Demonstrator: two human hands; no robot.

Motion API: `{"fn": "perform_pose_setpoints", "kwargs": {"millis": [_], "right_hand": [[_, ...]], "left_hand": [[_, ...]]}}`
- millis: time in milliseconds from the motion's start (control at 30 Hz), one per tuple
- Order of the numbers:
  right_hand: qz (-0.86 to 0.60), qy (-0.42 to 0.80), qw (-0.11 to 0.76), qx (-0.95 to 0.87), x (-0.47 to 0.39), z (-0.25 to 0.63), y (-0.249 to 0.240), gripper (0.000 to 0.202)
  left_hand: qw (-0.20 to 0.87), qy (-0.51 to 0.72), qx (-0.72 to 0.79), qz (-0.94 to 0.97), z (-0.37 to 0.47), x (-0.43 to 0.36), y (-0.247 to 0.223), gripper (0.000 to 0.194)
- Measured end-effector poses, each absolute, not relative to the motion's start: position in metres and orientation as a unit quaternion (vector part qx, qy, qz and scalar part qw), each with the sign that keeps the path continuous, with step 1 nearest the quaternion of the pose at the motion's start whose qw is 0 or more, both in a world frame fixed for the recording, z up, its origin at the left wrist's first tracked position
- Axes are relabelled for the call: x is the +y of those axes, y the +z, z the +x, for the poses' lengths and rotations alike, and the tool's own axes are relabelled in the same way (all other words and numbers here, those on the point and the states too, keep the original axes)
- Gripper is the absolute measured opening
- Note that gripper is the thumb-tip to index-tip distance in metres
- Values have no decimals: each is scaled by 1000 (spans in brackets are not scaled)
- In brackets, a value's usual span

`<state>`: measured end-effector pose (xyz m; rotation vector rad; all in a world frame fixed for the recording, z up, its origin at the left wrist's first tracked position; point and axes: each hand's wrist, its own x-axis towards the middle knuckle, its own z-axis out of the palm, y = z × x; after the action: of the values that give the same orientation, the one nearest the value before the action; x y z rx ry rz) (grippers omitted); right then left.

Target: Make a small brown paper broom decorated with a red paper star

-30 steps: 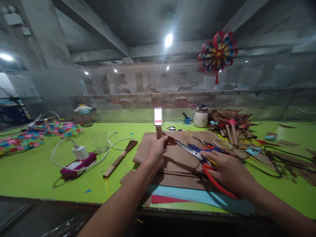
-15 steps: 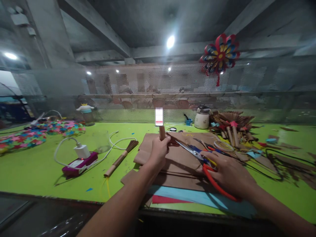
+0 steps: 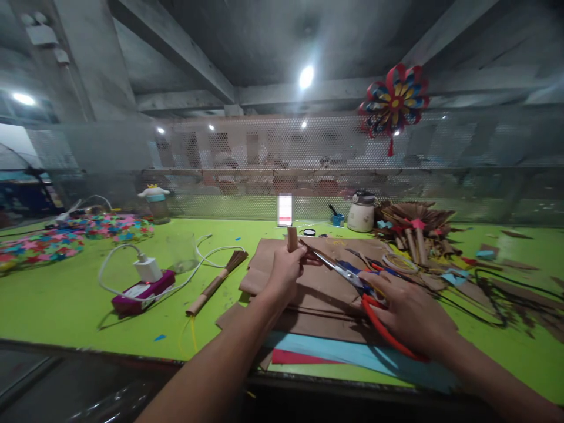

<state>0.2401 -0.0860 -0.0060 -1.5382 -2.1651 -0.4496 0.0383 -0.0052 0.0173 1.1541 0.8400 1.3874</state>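
My left hand (image 3: 287, 267) is closed around a folded strip of brown paper (image 3: 292, 238), whose upper end sticks up above the fingers. In my right hand (image 3: 403, 305) are scissors (image 3: 352, 277) with red-orange handles. Their blades point up and left, and the tips reach the paper by my left fingers; whether they are cutting into it I cannot tell. Under both hands lie brown paper sheets (image 3: 264, 264). Light blue paper (image 3: 335, 348) and red paper (image 3: 299, 356) show below them at the table's front edge.
To the left lie a bundled brown paper brush (image 3: 215, 284) and a purple power strip (image 3: 143, 292) with a white charger and cable. A phone (image 3: 285, 209), a pale jar (image 3: 361, 211) and a pile of brown paper pieces (image 3: 414, 229) stand toward the back. Black cord (image 3: 493, 276) loops at right.
The view has shifted very slightly. My left hand and the paper strip sit a touch further right, nearer the scissors; my right hand keeps its hold and place.
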Motion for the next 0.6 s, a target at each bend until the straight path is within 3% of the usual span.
{"fn": "perform_pose_setpoints", "kwargs": {"millis": [600], "right_hand": [[-590, -161, 189, -768, -89, 228, 4, 36]], "left_hand": [[522, 608, 358, 479, 38, -6, 15, 14]]}}
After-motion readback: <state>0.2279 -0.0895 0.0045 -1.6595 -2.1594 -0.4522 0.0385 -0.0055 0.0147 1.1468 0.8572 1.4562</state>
